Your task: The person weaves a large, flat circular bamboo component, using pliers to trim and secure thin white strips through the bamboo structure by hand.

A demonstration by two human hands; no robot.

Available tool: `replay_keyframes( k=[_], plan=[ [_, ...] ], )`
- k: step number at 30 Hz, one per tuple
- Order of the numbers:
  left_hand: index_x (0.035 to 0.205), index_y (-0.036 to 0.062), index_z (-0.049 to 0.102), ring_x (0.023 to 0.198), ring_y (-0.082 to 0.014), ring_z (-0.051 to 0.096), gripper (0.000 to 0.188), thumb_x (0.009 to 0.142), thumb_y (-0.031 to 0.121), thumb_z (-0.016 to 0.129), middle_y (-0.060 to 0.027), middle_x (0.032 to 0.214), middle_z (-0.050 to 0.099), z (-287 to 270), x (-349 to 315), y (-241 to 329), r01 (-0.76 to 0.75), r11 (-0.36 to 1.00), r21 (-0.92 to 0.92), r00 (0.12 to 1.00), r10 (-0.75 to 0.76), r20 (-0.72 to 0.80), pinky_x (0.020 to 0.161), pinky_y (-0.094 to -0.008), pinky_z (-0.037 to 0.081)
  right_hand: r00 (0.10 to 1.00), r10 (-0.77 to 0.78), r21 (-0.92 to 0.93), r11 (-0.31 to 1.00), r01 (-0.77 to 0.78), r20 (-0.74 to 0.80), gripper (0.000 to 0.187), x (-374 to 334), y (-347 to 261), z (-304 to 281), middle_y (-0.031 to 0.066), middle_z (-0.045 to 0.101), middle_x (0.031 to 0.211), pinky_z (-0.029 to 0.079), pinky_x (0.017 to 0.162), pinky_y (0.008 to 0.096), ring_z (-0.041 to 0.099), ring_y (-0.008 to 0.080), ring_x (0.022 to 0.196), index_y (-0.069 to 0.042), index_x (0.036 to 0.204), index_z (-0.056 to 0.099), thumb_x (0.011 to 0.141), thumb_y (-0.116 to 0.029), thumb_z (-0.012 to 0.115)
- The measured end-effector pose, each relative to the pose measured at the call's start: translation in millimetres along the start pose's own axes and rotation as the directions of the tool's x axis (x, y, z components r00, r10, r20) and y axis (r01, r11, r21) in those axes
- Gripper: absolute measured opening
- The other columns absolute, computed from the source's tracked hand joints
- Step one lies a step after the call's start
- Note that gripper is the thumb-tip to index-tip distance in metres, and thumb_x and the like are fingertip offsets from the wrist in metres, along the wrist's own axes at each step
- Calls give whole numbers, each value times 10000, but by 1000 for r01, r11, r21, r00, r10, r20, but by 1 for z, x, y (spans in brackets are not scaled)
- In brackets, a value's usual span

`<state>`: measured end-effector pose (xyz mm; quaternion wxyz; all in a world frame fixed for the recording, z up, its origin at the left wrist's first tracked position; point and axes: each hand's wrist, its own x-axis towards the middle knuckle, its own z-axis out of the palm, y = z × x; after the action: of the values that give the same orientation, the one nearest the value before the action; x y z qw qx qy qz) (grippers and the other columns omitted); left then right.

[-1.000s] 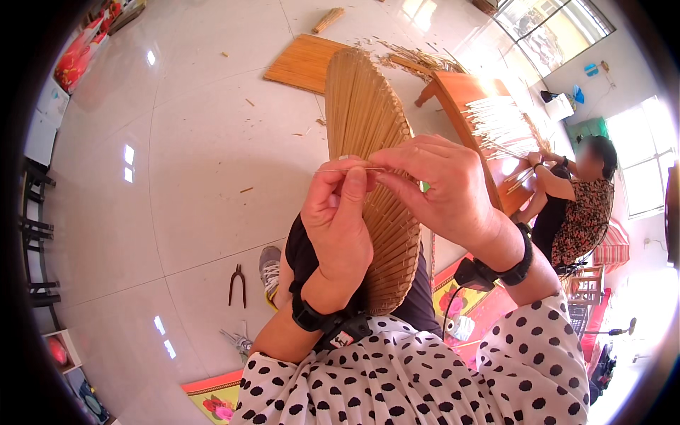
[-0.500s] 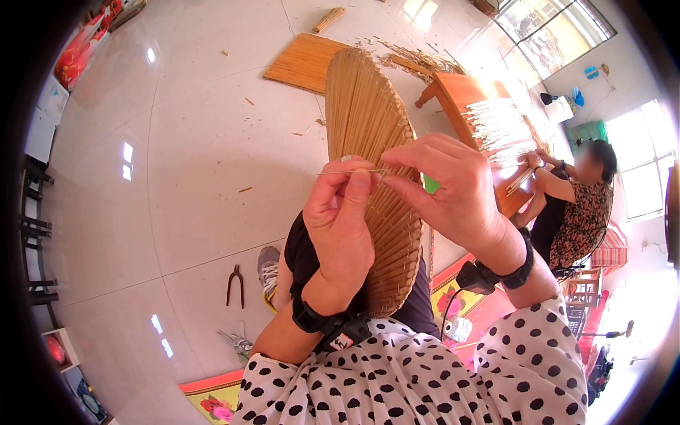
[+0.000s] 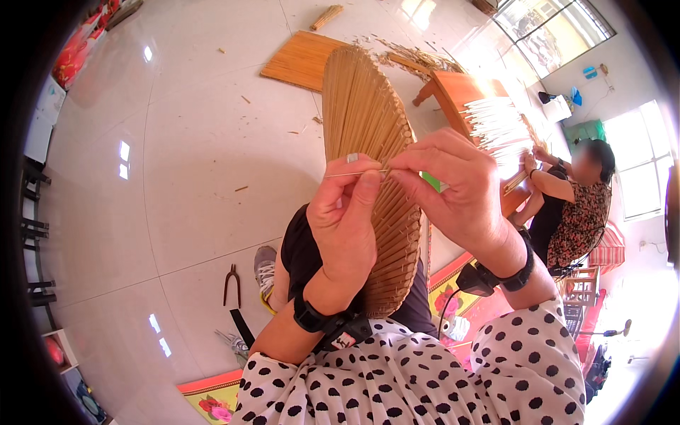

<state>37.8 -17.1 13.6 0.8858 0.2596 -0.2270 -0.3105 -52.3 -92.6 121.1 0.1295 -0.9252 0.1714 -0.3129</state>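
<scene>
Above my lap, my left hand is closed in a pinch on a thin, pale needle, which sticks out to the left of the thumb. My right hand pinches at the needle's right end, thumb and fingertip pressed together; any thread there is too fine to make out. Beneath both hands a large straw-coloured palm-leaf fan stands tilted, its ribs fanning out lengthwise. Stitches run along its curved right edge. The fan's near end rests between my legs, and my hands hide part of its middle.
Iron tongs or pincers lie on the tiled floor by my shoe. A wooden board and straw scraps lie ahead. To the right, a person handles pale strips at an orange wooden table.
My right fingertips have closed in on the needle's end, and my left hand has shifted only slightly. A black strap end now shows beside my left forearm. The fan stays in place.
</scene>
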Motion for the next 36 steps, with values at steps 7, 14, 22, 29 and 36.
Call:
replay_keyframes(
  k=[7,14,22,29,36],
  plan=[
    [1072,58,606,921,-112,609,95,999,116,584,-60,1098,641,4,2,4,-5,999,-44,998,7,55,829,-259,496,1000,13,55,998,-13,-6,124,1,1,-2,67,657,774,516,623,323,638,241,714,-65,853,723,744,-23,764],
    [1061,69,592,921,-108,606,100,1007,153,580,-56,1094,633,4,0,3,34,999,-7,998,-33,45,831,-262,492,995,97,78,992,-98,19,66,5,1,-4,85,655,798,511,616,303,650,244,694,-32,866,694,808,-26,726],
    [1056,73,594,909,-105,604,107,1000,165,593,-54,1083,641,5,1,4,50,999,-6,999,-50,20,824,-251,490,993,95,40,994,-98,67,117,6,-1,-8,86,643,834,518,623,295,650,229,711,-25,917,677,808,-20,720],
    [1053,67,609,901,-96,603,89,994,133,597,-51,1077,652,4,2,1,22,1000,17,1000,-22,18,816,-247,493,996,47,30,998,-49,72,137,4,0,-8,83,647,854,523,643,303,653,224,732,-38,912,700,782,-10,734],
    [1056,66,614,892,-97,601,92,992,131,602,-42,1060,651,6,1,-1,24,1000,-6,999,-24,24,802,-250,489,998,43,18,999,-44,46,125,2,1,-3,85,638,825,519,643,321,645,266,741,-56,863,704,758,2,739]
  ],
)
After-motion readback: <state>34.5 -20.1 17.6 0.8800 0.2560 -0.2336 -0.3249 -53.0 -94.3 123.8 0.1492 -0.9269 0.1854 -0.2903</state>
